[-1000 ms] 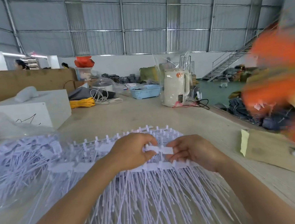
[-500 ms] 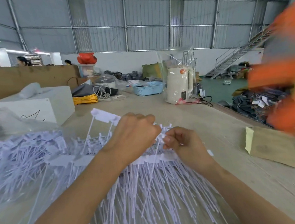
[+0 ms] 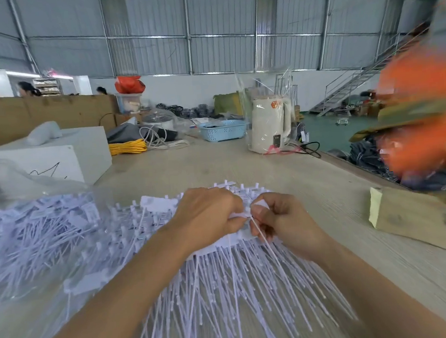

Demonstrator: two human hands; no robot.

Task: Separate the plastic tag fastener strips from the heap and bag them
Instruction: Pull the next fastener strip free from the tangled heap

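Both hands meet knuckles-up over my heap of fastener strips (image 3: 227,289), left hand (image 3: 210,218) and right hand (image 3: 280,217) each curled, pinching one white strip (image 3: 259,230) between them.

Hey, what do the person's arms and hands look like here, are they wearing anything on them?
Nothing is worn: the left hand and right hand are bare, with no gloves, rings, or watch visible. Both forearms are bare, with no sleeves in view.

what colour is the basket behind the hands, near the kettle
Light blue basket, seen in the head view.
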